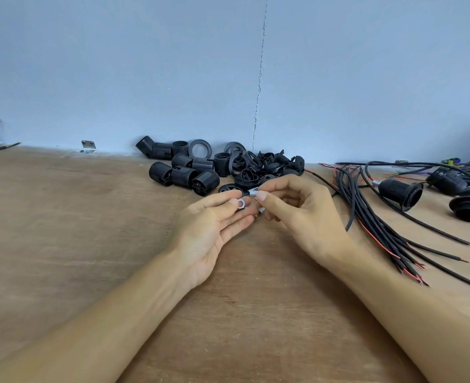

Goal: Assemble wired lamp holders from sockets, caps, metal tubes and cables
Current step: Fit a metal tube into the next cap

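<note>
A brown wooden table with a worn, streaky grain filled the lower half of the frame and met a flat pale blue wall, which had a thin ragged crack running down right of centre. A small shiny metal bracket sat where wall and table met, at the middle left. At the centre, against the wall, lay a heap of black plastic parts: ribbed, threaded round sockets on the left and flat ring-shaped caps on the right. To the right, a loose bundle of thin black and red cables fanned toward the lower right, and beyond them lay finished lamp holders with flared black mouths. Just below the heap, the left hand lay palm up, its thumb pinning a small silvery metal ring against its nearly straight fingers. The right hand, just beside it, pinched a short silvery metal tube between thumb and forefinger, right above the left fingertips. Whether the tube and the ring touched could not be told.
</note>
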The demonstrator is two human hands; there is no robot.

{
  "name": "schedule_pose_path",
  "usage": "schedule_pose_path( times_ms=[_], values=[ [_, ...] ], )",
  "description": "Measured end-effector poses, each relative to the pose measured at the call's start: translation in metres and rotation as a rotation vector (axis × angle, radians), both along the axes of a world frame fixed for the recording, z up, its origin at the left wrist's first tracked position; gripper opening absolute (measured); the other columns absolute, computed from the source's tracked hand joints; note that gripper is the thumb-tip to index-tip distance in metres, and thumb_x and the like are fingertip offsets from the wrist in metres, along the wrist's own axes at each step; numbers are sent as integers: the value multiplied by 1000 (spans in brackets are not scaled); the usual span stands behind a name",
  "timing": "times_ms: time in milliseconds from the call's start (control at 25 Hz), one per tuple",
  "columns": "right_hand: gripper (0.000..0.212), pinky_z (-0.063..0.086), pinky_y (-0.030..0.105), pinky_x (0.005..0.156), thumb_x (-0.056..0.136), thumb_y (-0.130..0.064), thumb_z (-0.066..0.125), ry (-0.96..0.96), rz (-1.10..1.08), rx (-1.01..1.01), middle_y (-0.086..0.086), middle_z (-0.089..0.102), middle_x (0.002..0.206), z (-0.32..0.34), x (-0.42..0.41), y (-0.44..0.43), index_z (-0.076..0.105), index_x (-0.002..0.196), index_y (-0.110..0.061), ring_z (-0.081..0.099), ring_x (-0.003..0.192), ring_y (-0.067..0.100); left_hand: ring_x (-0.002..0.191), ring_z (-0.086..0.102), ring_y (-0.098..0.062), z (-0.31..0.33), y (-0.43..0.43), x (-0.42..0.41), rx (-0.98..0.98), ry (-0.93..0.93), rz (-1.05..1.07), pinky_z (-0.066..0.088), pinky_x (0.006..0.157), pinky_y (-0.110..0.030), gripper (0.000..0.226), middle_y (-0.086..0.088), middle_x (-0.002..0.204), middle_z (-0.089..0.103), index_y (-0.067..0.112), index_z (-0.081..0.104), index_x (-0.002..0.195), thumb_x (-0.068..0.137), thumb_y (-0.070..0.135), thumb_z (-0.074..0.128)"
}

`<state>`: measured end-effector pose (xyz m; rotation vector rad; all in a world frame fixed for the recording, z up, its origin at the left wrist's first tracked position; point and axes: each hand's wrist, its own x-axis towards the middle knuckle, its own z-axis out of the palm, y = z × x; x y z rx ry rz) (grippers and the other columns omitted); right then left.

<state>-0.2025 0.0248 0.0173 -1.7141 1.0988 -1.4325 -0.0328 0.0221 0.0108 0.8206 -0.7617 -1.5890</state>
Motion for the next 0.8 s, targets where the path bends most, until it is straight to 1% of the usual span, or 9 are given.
schedule_pose_path(
  times_ms=[120, 280, 440, 560, 680, 720, 800],
  values=[
    [9, 56, 27, 73, 89, -17, 76, 93, -19, -21, -4, 76, 83, -2, 2, 3, 76, 93, -25, 68, 74, 10, 91, 78, -25, -1, 0, 0, -1, 21, 10, 62, 70, -27, 17, -20, 99, 78, -2, 69, 109, 97, -6, 58],
    [14, 48, 16, 63, 87, -17, 78, 227, -88, -106, -9, 74, 84, -2, 2, 5, 77, 93, -29, 65, 74, 7, 95, 78, -26, -2, -1, 0, -3, 35, 5, 62, 72, -27, 19, -20, 102, 78, -2, 71, 110, 96, -6, 60],
    [13, 44, 11, 66, 87, -15, 78, 338, -129, -222, -9, 73, 87, -2, 4, 6, 78, 96, -24, 64, 76, 12, 95, 78, -25, -3, 0, 0, -8, 19, -7, 62, 73, -27, 21, -18, 103, 78, -2, 71, 110, 95, -9, 60],
    [13, 45, 12, 67, 87, -15, 79, 351, -152, -265, -9, 73, 86, -1, 3, 6, 78, 97, -23, 64, 76, 11, 92, 78, -25, -1, 0, 2, -7, 29, 8, 62, 72, -26, 20, -20, 100, 78, -4, 71, 108, 90, -10, 65],
    [13, 49, 16, 68, 87, -14, 78, 324, -160, -266, -9, 73, 87, 0, 3, 6, 78, 99, -19, 65, 78, 10, 89, 78, -24, 1, -1, 4, 3, 26, -1, 62, 71, -25, 21, -21, 99, 78, -4, 72, 105, 85, -8, 70],
    [14, 50, 18, 69, 87, -13, 78, 310, -155, -257, -9, 73, 88, 0, 3, 6, 78, 101, -18, 65, 79, 11, 90, 78, -23, 1, -1, 4, 4, 21, -15, 62, 71, -25, 22, -21, 100, 78, -5, 72, 106, 84, -6, 70],
    [16, 49, 16, 69, 88, -11, 77, 302, -146, -254, -9, 73, 90, 1, 3, 6, 78, 102, -17, 65, 80, 11, 92, 78, -22, 2, -2, 5, -10, 2, -58, 62, 73, -25, 27, -20, 103, 78, -3, 73, 109, 81, 0, 72]
  ],
)
